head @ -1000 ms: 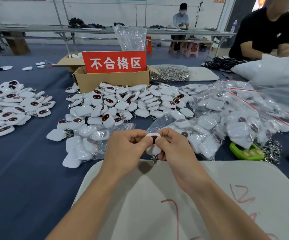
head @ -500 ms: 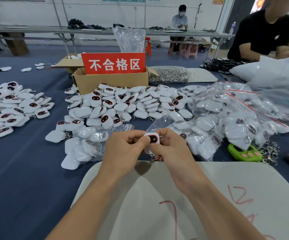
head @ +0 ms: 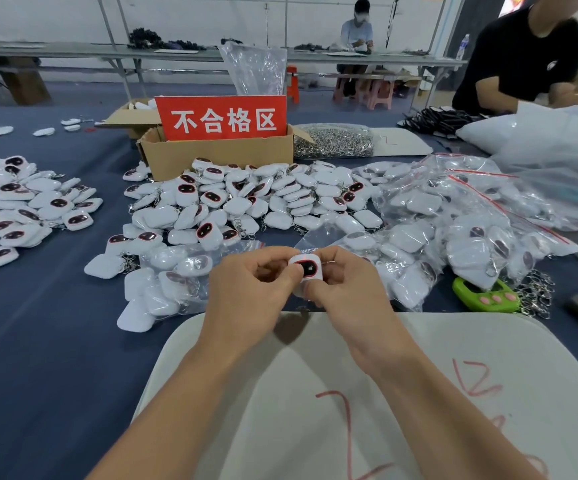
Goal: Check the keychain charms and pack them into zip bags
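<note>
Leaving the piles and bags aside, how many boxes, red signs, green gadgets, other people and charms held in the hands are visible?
boxes: 2
red sign: 1
green gadget: 1
other people: 2
charm held: 1
Total: 7

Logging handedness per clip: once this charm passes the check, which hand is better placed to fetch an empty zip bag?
Probably the right hand. The only loose clear empty zip bag lies just beyond it, right of centre. Both hands pinch the small white charm with a dark oval face, so the left hand can keep holding it.
</note>
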The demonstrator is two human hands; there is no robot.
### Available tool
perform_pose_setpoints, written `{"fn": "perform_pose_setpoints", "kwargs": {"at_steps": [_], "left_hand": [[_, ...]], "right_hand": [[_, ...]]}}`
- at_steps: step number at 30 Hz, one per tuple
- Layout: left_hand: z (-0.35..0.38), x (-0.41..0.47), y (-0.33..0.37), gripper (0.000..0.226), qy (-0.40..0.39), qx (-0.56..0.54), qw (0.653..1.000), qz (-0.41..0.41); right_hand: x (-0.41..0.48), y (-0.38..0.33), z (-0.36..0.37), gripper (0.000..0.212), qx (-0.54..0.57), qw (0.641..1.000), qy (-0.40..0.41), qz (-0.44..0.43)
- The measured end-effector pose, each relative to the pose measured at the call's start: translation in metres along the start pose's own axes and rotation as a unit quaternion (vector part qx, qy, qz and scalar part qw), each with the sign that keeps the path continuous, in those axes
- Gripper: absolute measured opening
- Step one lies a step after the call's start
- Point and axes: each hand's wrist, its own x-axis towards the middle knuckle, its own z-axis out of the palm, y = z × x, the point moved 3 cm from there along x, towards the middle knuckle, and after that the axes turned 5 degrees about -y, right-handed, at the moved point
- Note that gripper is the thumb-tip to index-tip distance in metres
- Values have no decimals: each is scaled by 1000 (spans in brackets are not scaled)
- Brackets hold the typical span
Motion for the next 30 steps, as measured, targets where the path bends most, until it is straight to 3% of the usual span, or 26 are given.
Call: {"fn": "perform_pose_setpoints", "kwargs": {"at_steps": [2,9,14,19,23,27,30], "left_hand": [[-3,-1,2,34,18,30,999,25],[-2,-7,4,22,44,170,984,17],[1,-11,8,54,38,139,989,28],[2,-4,6,28,11,-82,995,-58],[7,-7,4,14,-18,-298,932,-207],[4,-4,6,16,-2,-318,932,-177],[0,-2,9,27,0,-274,951,-146]], "right_hand": [[-1,-4,-2,22,-50,998,22,-37],[-6,-14,-15,31,-178,963,130,-158],[-9,-17,-13,41,-166,960,144,-172],[-10,-17,-10,43,-214,953,139,-165],[-7,-14,-5,41,-172,975,72,-119],[-7,-21,-2,32,-45,990,21,-134],[-7,-21,-4,34,-51,991,22,-120]]}}
